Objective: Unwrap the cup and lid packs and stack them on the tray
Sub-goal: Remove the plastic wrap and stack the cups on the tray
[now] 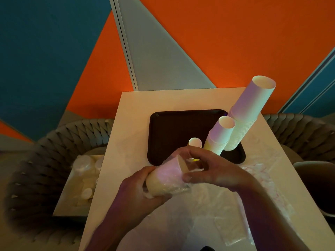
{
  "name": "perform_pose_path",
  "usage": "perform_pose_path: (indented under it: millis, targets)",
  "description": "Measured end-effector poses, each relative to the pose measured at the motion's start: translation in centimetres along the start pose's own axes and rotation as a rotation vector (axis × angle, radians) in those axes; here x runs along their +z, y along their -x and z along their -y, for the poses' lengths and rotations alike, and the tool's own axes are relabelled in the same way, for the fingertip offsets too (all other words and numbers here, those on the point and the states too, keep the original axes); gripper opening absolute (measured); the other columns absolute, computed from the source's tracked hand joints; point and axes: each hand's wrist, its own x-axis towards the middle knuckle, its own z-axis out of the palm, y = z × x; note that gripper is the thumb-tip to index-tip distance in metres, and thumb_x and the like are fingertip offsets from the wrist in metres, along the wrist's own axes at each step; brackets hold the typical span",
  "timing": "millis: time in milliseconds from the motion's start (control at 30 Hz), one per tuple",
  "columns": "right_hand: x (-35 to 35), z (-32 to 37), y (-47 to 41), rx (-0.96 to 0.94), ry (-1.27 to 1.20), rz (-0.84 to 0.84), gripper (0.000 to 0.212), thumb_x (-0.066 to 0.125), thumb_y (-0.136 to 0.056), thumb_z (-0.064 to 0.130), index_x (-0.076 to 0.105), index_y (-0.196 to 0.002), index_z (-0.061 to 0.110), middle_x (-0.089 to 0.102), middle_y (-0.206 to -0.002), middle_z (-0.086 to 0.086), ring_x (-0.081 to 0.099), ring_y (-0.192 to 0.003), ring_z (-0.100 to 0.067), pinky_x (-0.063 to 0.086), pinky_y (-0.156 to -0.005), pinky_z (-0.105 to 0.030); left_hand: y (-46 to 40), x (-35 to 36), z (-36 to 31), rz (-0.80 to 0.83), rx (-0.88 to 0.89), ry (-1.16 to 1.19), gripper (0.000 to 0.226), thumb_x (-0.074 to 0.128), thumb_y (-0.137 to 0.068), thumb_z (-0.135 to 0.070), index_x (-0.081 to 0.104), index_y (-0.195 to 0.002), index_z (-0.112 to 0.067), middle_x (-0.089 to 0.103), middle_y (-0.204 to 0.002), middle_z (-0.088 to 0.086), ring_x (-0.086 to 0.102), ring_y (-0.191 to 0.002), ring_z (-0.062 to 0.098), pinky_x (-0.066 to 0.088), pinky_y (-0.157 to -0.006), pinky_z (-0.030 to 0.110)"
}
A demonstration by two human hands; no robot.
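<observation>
We are holding a wrapped cup pack (167, 175) on its side just above the table (130, 113), in front of the near edge of the dark tray (163, 127). Our left hand (143, 189) is curling round the base end of the pack, gripping it through the clear film. Our right hand (208, 167) is reaching over the open end, thumb pressing on the film along the side and fingers hooking at the mouth, pinching the wrap there, so both hands are closing on the same pack.

On the tray three unwrapped stacks are already standing: a tall cup stack (252, 113) at the right, a middle stack (220, 135) touching it, and a short stack (195, 142) partly hidden behind our right hand. Loose wrapping (259, 174) is lying on the table to the right, and more packs are sitting in a box (85, 178) on the chair at the left.

We are judging the risks from here. The tall stacks are leaning in this view, and our right hand is working just beside them, so a sudden jerk as the film gives could knock them over. Squeezing too hard with the left hand could crush the cups, and pulling the film off quickly could spill the cups out across the table
</observation>
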Motion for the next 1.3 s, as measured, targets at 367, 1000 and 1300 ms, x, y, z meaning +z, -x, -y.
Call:
perform_pose_path:
  millis: [367, 1000, 1300]
  targets:
    - [0.2, -0.1, 0.4, 0.045, 0.147, -0.012, 0.065, 0.091, -0.071, 0.012, 0.062, -0.121, 0.041, 0.061, -0.119, 0.021, 0.064, -0.110, -0.010, 0.061, -0.086, -0.036, 0.1, 0.3, -0.3, 0.047, -0.025, 0.016, 0.062, 0.089, -0.061, -0.053, 0.053, -0.111, -0.052, 0.063, -0.109, -0.026, 0.058, -0.103, -0.010, 0.053, -0.077, 0.011]
    - [-2.6, -0.7, 0.8, 0.195, 0.741, -0.148, 0.074, 0.095, -0.059, 0.044, 0.058, -0.123, 0.036, 0.066, -0.105, 0.013, 0.064, -0.090, -0.002, 0.053, -0.072, -0.021, -0.1, -0.1, -0.8, 0.033, -0.089, 0.081, 0.025, 0.077, -0.083, -0.030, 0.074, -0.108, -0.031, 0.071, -0.096, -0.027, 0.065, -0.093, -0.010, 0.047, -0.071, 0.004]
    - [-6.3, 0.0, 0.5, -0.129, 0.472, -0.950, 0.087, 0.088, -0.074, 0.021, 0.029, -0.137, 0.032, 0.056, -0.120, 0.000, 0.059, -0.093, -0.021, 0.048, -0.075, -0.032, 0.1, 0.1, -0.5, -0.044, -0.169, 0.242, 0.023, 0.074, -0.087, -0.021, 0.072, -0.104, -0.037, 0.073, -0.095, -0.026, 0.068, -0.093, -0.005, 0.049, -0.072, 0.006]
